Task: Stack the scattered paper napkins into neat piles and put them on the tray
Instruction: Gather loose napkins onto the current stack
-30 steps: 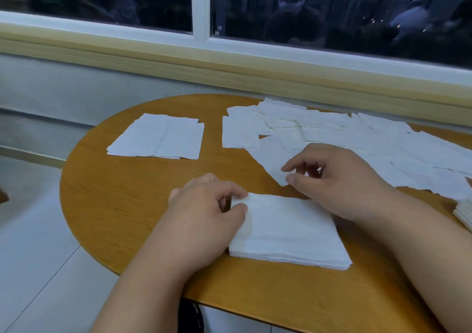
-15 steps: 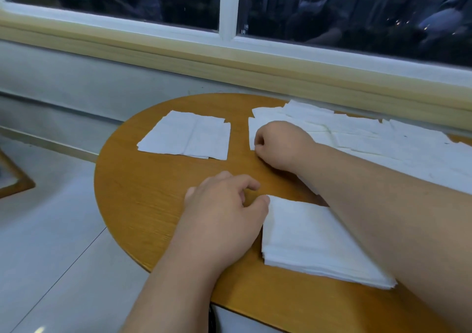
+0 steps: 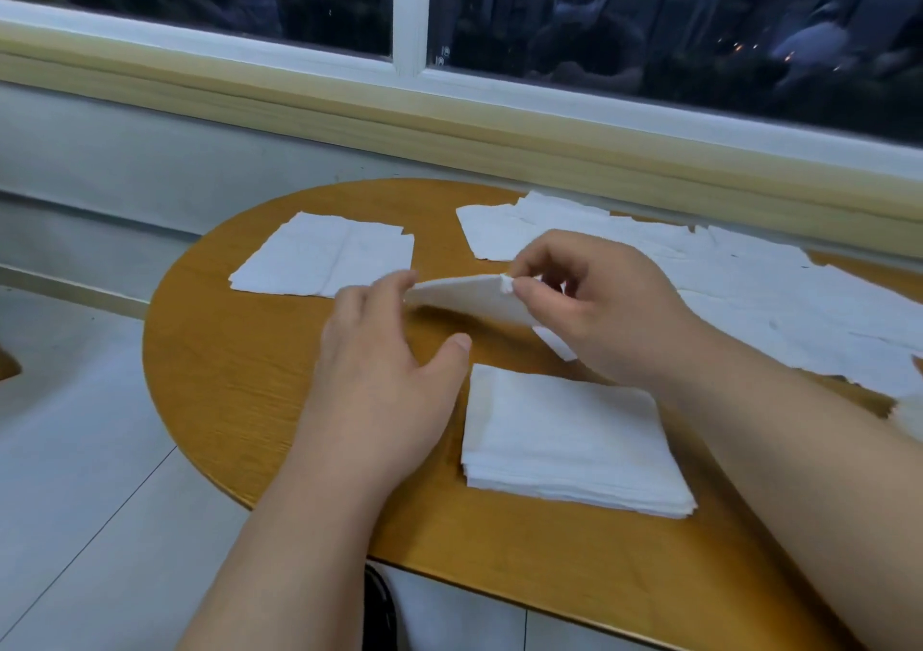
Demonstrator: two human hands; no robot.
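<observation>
A neat pile of white napkins (image 3: 569,443) lies near the table's front edge. My right hand (image 3: 594,305) pinches one corner of a single napkin (image 3: 469,298) and holds it lifted above the table, behind the pile. My left hand (image 3: 384,360) is raised beside it, fingers stretched out, fingertips touching the napkin's left edge. Several loose napkins (image 3: 724,275) lie spread and overlapping across the back right of the table. Two flat napkins (image 3: 324,261) lie side by side at the back left. No tray is in view.
The round wooden table (image 3: 239,380) stands against a wall under a window sill (image 3: 449,116). A pale tiled floor (image 3: 85,440) lies to the left. Another white napkin edge (image 3: 909,415) shows at the far right.
My right hand picked one napkin from the scattered spread and drew it back toward me, lifted. My left hand left the pile's edge and rose to meet that napkin.
</observation>
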